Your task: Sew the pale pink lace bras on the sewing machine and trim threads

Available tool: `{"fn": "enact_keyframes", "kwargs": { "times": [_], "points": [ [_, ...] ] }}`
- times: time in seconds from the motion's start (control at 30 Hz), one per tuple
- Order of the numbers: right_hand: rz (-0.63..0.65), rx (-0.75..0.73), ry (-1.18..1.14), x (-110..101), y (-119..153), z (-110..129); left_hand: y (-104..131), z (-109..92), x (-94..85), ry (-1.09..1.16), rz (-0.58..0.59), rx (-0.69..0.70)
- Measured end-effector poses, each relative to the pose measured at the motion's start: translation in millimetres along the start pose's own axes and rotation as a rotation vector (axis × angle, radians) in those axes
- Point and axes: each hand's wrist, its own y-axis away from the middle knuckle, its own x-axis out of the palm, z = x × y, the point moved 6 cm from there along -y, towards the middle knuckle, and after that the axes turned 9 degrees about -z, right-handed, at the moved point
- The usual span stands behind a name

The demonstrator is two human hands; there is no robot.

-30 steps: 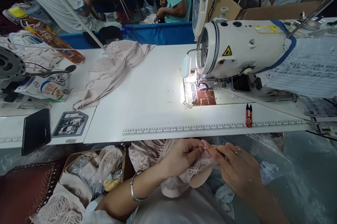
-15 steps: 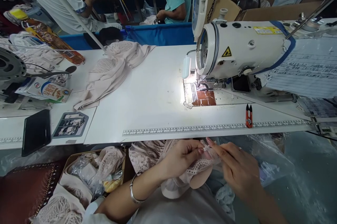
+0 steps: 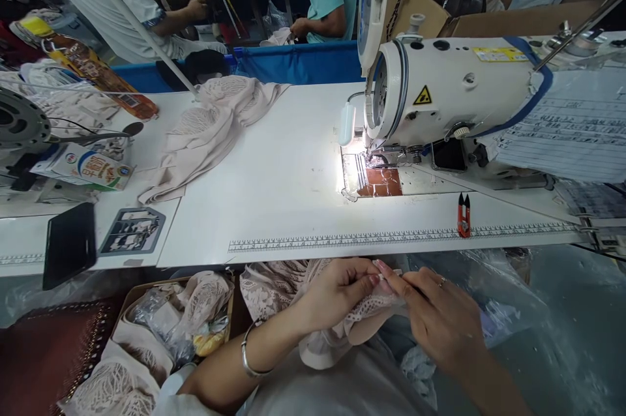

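A pale pink lace garment (image 3: 364, 315) with smooth, rounded, cup-like parts lies over my lap, below the table's front edge. My left hand (image 3: 340, 292) pinches its upper edge between thumb and fingers. Close beside it, my right hand (image 3: 437, 312) is closed on the same edge, its index finger pointing left to the left hand's fingertips. The exact spot they grip is partly hidden by the fingers. More patterned lace (image 3: 274, 285) bunches up behind my left wrist.
A sewing machine (image 3: 450, 90) with its lamp lit stands on the white table (image 3: 264, 201). Orange thread snips (image 3: 463, 215) lie near a printed ruler strip (image 3: 342, 240). Folded garments (image 3: 210, 129) are at left. A box (image 3: 229, 312) of lace pieces sits below. Two people work beyond.
My right hand has shifted slightly left, its index finger coming closer to my left fingertips. The garment's right part has been drawn in a little. A person at the back moved an arm.
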Motion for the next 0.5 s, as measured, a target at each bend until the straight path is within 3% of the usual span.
{"fn": "enact_keyframes", "kwargs": {
  "times": [0.33,0.5],
  "points": [
    [0.039,-0.061,0.056,2.6,5.8,2.1,-0.6,2.7,-1.7,-0.072,-0.014,0.029],
    [0.022,0.071,-0.133,4.8,3.6,-1.0,-1.3,0.6,1.2,-0.030,0.024,0.041]
  ]
}}
